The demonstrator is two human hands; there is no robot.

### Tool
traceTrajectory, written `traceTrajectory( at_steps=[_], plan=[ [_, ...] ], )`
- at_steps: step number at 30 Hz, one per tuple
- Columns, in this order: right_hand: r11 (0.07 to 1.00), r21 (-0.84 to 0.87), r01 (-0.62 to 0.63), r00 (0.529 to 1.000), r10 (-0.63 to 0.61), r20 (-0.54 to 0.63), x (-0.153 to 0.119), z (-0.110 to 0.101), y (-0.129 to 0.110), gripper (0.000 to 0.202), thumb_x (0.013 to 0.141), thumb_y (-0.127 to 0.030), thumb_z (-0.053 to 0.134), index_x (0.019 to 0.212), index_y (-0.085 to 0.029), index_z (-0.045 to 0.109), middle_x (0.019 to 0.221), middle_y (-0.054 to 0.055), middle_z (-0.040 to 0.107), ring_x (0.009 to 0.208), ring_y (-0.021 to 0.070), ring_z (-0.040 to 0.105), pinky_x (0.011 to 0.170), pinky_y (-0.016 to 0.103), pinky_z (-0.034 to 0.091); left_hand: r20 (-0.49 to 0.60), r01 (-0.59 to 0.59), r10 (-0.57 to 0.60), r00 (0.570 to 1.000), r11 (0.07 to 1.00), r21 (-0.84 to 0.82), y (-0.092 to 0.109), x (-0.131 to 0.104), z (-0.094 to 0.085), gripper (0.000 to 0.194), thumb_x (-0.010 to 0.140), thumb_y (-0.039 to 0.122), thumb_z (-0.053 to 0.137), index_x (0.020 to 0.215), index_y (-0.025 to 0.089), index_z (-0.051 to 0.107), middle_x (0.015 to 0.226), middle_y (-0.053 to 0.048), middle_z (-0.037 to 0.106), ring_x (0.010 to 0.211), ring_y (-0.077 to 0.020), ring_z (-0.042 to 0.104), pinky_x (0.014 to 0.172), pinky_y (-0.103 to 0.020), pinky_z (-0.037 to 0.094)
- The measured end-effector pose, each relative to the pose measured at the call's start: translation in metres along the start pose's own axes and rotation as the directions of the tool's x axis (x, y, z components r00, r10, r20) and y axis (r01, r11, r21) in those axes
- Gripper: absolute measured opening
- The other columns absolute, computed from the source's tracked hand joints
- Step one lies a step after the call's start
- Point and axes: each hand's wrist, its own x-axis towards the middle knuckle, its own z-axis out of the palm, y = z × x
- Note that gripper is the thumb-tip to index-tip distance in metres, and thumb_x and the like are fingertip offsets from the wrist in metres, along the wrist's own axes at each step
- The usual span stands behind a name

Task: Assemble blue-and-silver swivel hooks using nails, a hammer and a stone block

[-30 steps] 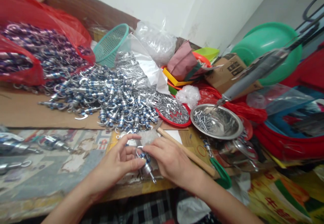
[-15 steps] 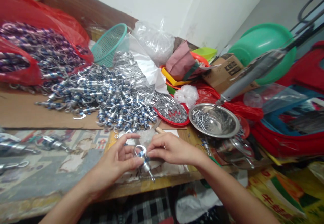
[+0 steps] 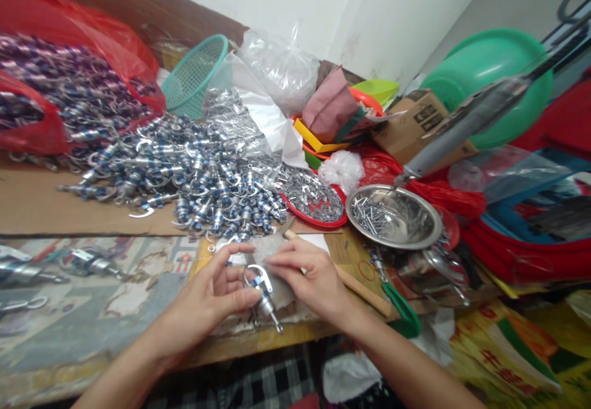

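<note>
Silver-and-blue metal fitting [image 3: 266,305], hook uppermost, sits pinched in the left hand [image 3: 215,292]; just beside that grip, the right hand [image 3: 316,279] has bent fingers, their hold unclear.

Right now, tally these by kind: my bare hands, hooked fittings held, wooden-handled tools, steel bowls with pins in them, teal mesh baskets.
Bare hands: 2 (left hand, right hand)
Held hooked fitting: 1
Wooden-handled tool: 1
Steel bowl with pins: 1
Teal mesh basket: 1
Total: 6, pins not counted
</note>
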Motion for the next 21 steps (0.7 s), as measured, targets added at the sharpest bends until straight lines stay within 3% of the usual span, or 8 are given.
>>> traceTrajectory(
  at_steps=[3,7,10,14,18,21],
  plan=[
    [0.982,-0.163,-0.1,0.978,0.068,-0.196,-0.012,-0.023,0.019,0.017,0.083,-0.019,0.053,0.095,-0.02,0.065,0.091,0.005,0.063,0.087,0.0172,0.058,0.078,0.031,0.046,-0.022,0.006,-0.006,1.0,1.0,0.015,0.002,-0.001,0.001,0.058,0.065,0.023,0.073,0.114,0.027,0.042,0.08,0.002,0.062,0.075,-0.0186,0.062,0.066,-0.03,0.044],
    [0.839,-0.491,-0.236,0.958,0.285,0.026,-0.031,-0.043,0.048,0.029,0.08,-0.025,0.057,0.107,-0.017,0.058,0.093,0.008,0.06,0.088,0.0233,0.058,0.077,0.038,0.045,-0.042,0.013,-0.012,0.999,1.0,0.029,0.005,-0.003,0.004,0.056,0.066,0.023,0.072,0.114,0.027,0.042,0.079,0.002,0.062,0.076,-0.0186,0.062,0.068,-0.031,0.045],
    [0.808,-0.508,-0.298,0.927,0.371,0.047,-0.041,-0.046,0.051,0.021,0.083,-0.026,0.052,0.101,-0.017,0.058,0.091,0.007,0.06,0.085,0.0223,0.059,0.076,0.036,0.046,-0.075,0.022,-0.017,0.997,0.998,0.057,0.006,-0.005,0.006,0.055,0.066,0.025,0.072,0.114,0.027,0.043,0.081,0.001,0.063,0.074,-0.0169,0.062,0.065,-0.028,0.045],
    [0.888,-0.379,-0.259,0.964,0.262,-0.044,-0.052,-0.055,0.028,0.027,0.082,-0.024,0.055,0.108,-0.021,0.055,0.103,0.006,0.062,0.092,0.0213,0.06,0.08,0.035,0.048,-0.1,0.019,-0.012,0.995,0.997,0.071,0.006,-0.005,0.007,0.057,0.064,0.027,0.073,0.113,0.027,0.045,0.083,0.0,0.064,0.074,-0.0178,0.062,0.065,-0.029,0.046],
    [0.943,-0.332,-0.029,0.998,0.008,-0.064,-0.072,-0.066,-0.004,0.046,0.085,-0.018,0.052,0.127,-0.034,0.046,0.113,0.003,0.061,0.101,0.0195,0.059,0.078,0.03,0.051,-0.092,0.017,-0.013,0.996,0.999,0.046,0.002,-0.003,0.004,0.057,0.064,0.027,0.073,0.114,0.027,0.045,0.083,0.0,0.064,0.076,-0.0188,0.063,0.068,-0.031,0.046],
    [0.918,-0.384,0.097,0.994,-0.11,-0.013,-0.086,-0.064,-0.016,0.058,0.084,-0.009,0.048,0.133,-0.038,0.037,0.106,0.004,0.063,0.091,0.0179,0.063,0.069,0.027,0.053,-0.075,0.007,-0.005,0.997,1.0,0.017,0.0,-0.002,0.002,0.058,0.064,0.025,0.074,0.114,0.028,0.044,0.08,0.001,0.063,0.076,-0.0191,0.063,0.071,-0.032,0.047]
  ],
)
